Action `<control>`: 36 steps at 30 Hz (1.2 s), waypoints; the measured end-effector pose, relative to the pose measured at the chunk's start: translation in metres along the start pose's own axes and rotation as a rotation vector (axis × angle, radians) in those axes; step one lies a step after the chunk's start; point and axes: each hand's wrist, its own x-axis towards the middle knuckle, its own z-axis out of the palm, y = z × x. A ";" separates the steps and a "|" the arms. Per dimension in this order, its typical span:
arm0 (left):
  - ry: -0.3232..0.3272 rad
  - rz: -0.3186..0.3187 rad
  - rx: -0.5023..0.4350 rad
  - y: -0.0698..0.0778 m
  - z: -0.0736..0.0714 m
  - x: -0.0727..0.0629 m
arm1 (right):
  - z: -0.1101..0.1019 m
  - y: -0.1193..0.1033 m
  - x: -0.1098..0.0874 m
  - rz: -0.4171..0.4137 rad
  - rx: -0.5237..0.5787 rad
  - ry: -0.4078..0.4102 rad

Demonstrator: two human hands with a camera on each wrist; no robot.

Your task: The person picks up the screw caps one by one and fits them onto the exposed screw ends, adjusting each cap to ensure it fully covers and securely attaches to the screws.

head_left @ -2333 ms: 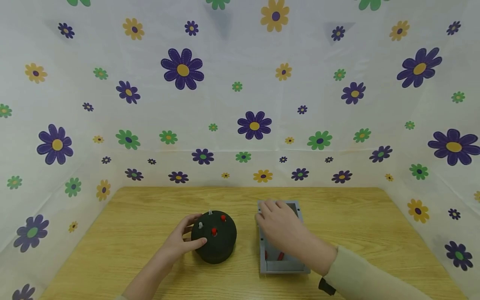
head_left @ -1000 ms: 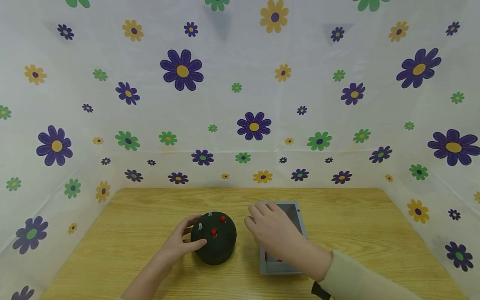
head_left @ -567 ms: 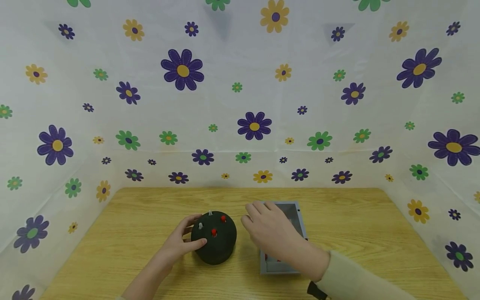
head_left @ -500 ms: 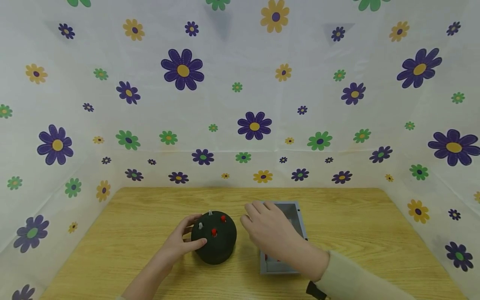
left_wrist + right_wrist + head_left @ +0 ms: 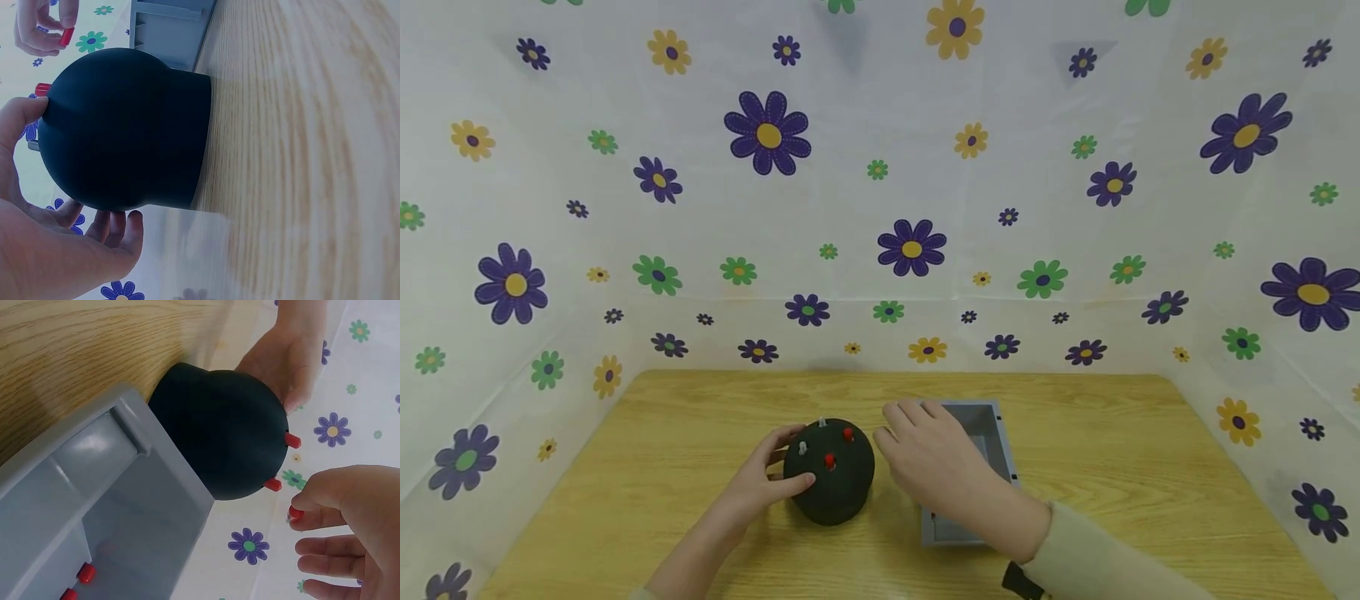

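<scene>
A black dome with a flat-sided base stands on the wooden table. Two red pegs and two grey pegs stick out of its top. My left hand holds it from the left, thumb on the upper surface and fingers bent around the far side. Between thumb and index finger, my right hand pinches a small red peg, apart from the dome's right side. In the head view the back of that hand hides this peg.
Right of the dome sits a grey tray, partly covered by my right hand and forearm. Red pegs lie inside it. Flower-printed white sheeting rises behind the table and along both sides.
My right hand has moved left from over the tray toward the dome, uncovering more of the tray's far right part. My left hand and the dome have stayed in place.
</scene>
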 end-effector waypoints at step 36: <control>-0.016 0.014 -0.015 0.000 0.001 0.000 | -0.005 -0.016 0.018 0.019 0.061 -0.067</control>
